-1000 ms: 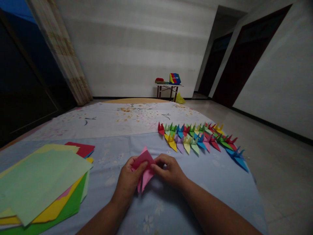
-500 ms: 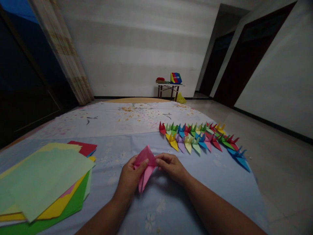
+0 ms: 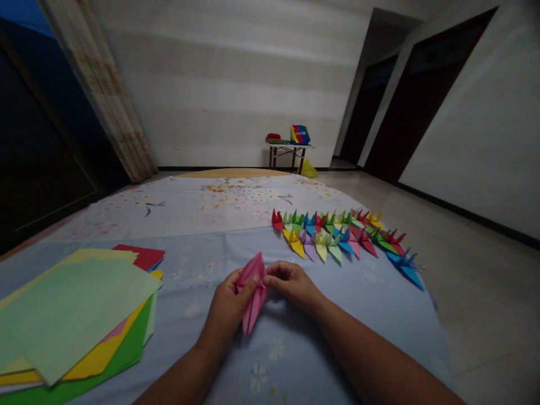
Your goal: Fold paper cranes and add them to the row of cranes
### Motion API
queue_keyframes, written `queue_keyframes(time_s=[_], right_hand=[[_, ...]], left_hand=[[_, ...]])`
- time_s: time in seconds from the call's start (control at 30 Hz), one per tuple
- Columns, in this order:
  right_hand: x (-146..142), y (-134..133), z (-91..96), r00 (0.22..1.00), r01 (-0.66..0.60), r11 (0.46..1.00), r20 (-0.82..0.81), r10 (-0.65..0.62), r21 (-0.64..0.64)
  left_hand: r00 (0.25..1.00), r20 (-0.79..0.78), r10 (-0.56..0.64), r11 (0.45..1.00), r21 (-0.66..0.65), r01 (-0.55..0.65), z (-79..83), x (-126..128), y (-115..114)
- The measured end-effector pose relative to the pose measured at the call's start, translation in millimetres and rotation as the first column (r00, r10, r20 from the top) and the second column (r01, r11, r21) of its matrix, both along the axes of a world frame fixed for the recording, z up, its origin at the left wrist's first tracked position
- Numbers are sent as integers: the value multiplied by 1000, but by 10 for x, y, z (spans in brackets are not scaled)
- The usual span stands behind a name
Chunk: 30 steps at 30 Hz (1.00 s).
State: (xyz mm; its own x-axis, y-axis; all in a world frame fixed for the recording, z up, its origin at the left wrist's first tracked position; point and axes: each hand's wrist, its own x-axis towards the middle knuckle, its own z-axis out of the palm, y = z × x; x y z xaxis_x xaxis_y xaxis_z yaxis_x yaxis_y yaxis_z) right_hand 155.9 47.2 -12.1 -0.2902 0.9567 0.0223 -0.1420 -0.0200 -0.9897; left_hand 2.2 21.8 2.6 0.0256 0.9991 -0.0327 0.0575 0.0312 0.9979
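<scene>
A pink sheet of origami paper [image 3: 255, 301], part folded into a narrow diamond with a split lower end, is held just above the blue floral cloth. My left hand [image 3: 231, 298] grips its left side, thumb laid across the front and fingers behind. At the right edge of the paper, my right hand [image 3: 291, 283] pinches with thumb and forefinger. Its other fingers are curled and partly hidden.
Several folded paper cranes [image 3: 321, 246] in many colours stand in rows at the right. Coloured paper sheets [image 3: 84, 304] lie in a loose stack at the left. Behind the cloth-covered table [image 3: 189, 219], a small stand [image 3: 287, 147] bears a colourful box [image 3: 300, 134].
The pink paper's right side has been folded inward by my right hand, so the wide upper part is now narrower. My left hand keeps its hold. The view has shifted slightly.
</scene>
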Motion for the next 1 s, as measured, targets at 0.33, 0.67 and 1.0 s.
queue_keyframes(time_s=[0.33,0.67,1.0], right_hand=[[52,10,33,994,98,981,24,-103,165],[-8,-37,46,917,260,872,179,-358,414],[-18,-39,13,905,276,895,219,-365,350]], left_hand=[[995,-91,30,995,93,-22,-102,18,-24],[997,-57,-56,993,101,61,-7,88,-134],[994,-91,54,999,2,-54,-8,19,-54]])
